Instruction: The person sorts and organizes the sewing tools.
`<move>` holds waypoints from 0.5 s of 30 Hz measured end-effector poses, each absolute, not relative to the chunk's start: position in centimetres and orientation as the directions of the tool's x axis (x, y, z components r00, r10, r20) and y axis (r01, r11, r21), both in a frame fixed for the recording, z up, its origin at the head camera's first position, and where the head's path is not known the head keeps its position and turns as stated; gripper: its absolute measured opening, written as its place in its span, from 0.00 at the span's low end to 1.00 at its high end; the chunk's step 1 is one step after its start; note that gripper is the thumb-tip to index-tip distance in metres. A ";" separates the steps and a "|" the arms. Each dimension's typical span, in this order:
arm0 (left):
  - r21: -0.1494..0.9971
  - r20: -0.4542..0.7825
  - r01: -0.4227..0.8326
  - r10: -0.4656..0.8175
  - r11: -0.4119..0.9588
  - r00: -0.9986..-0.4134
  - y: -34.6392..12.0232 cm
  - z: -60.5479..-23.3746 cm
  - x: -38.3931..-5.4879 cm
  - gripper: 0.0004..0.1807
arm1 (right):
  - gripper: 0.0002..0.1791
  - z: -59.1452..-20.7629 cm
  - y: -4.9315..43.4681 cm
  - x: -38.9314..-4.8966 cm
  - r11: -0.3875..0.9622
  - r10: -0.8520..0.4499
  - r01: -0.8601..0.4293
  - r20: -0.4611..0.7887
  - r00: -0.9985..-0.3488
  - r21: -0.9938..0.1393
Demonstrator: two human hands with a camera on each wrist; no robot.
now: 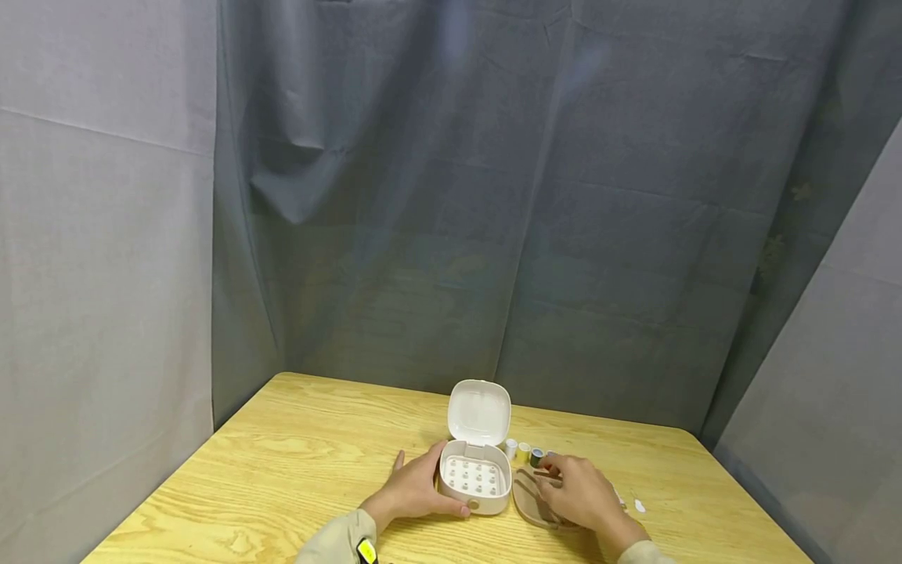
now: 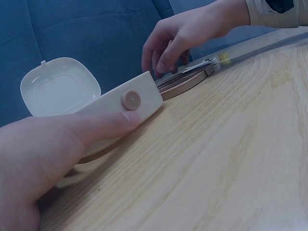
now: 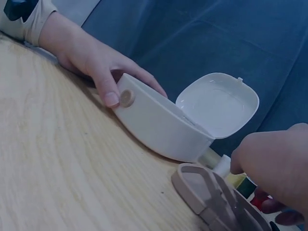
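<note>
My left hand (image 1: 416,489) holds the white sewing box (image 1: 486,505) at its left side, thumb along the front below a round tan button (image 2: 131,100). The box's lid (image 1: 479,411) stands raised at the back, and rows of small pegs line the inside. To the right lies a brown organizer tray (image 1: 524,501) with slots. My right hand (image 1: 581,489) hangs over it, fingers loosely bent and thumb apart, near the thread spools. White (image 1: 510,448), yellow (image 1: 523,452) and dark (image 1: 537,457) spools stand behind the tray. A red spool (image 3: 256,201) shows by my right fingers, partly hidden.
A small white flat piece (image 1: 639,505) lies on the wooden table (image 1: 331,446) right of the tray. Something with pale metal parts (image 2: 202,66) sits at the tray's near end. Grey curtains (image 1: 423,235) hang behind the table and at both sides.
</note>
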State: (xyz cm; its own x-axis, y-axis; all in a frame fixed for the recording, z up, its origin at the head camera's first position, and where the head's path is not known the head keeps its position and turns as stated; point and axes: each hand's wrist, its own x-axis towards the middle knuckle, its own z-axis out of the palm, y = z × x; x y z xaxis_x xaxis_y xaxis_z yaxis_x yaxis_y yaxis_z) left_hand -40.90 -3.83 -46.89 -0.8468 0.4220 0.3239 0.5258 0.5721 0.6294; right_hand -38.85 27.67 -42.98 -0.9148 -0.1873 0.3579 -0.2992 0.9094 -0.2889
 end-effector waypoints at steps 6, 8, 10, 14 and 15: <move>0.625 0.320 0.523 0.421 0.580 -0.849 -3.9 -47.0 -41.0 0.65 | 0.14 -42.9 28.1 -39.3 0.899 -0.151 -0.295 0.404 -0.902 -0.322; 0.626 0.324 0.523 0.417 0.578 -0.849 -3.9 -47.0 -41.0 0.65 | 0.15 -42.9 28.3 -39.5 0.897 -0.147 -0.300 0.422 -0.895 -0.324; 0.626 0.325 0.523 0.416 0.579 -0.849 -3.9 -47.0 -41.0 0.64 | 0.15 -42.9 28.5 -39.7 0.897 -0.142 -0.304 0.442 -0.886 -0.321; 0.622 0.328 0.529 0.422 0.577 -0.845 -3.9 -47.1 -41.0 0.63 | 0.15 -43.1 28.9 -40.1 0.896 -0.121 -0.301 0.473 -0.873 -0.326; 0.625 0.326 0.529 0.423 0.574 -0.845 -3.9 -47.0 -41.0 0.63 | 0.15 -43.1 29.0 -40.2 0.895 -0.116 -0.300 0.476 -0.872 -0.331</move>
State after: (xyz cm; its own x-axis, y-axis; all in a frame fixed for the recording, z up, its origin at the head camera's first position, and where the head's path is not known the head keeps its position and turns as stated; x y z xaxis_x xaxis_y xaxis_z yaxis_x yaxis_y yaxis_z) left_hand -41.00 -3.91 -47.00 -0.8453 0.4232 0.3260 0.5286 0.5743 0.6251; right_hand -40.20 28.99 -43.15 -0.8719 -0.1164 0.4756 -0.2998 0.8949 -0.3305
